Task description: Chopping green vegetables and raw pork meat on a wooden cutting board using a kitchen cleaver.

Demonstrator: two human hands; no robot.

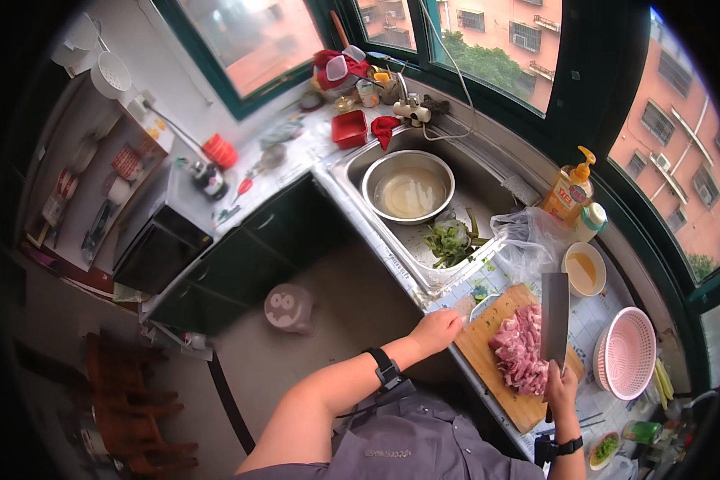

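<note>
My right hand (561, 384) is closed around the handle of a cleaver (555, 318), its broad blade over the right part of a wooden cutting board (477, 345). Chopped raw meat (519, 351) lies heaped on the board, just left of the blade. At the board's left edge rests my left hand (438, 330), its fingers curled; whether it touches the board or holds anything cannot be told. A white wire handle (483, 303) shows beside the board's upper left corner.
The steel sink (396, 240) holds a metal basin (366, 186) and leafy greens (450, 240). Around the board stand a bowl of yellowish liquid (570, 288), a pink colander (603, 354), a plastic bag (531, 237) and a pump bottle (567, 195). A stool (288, 309) stands on the floor.
</note>
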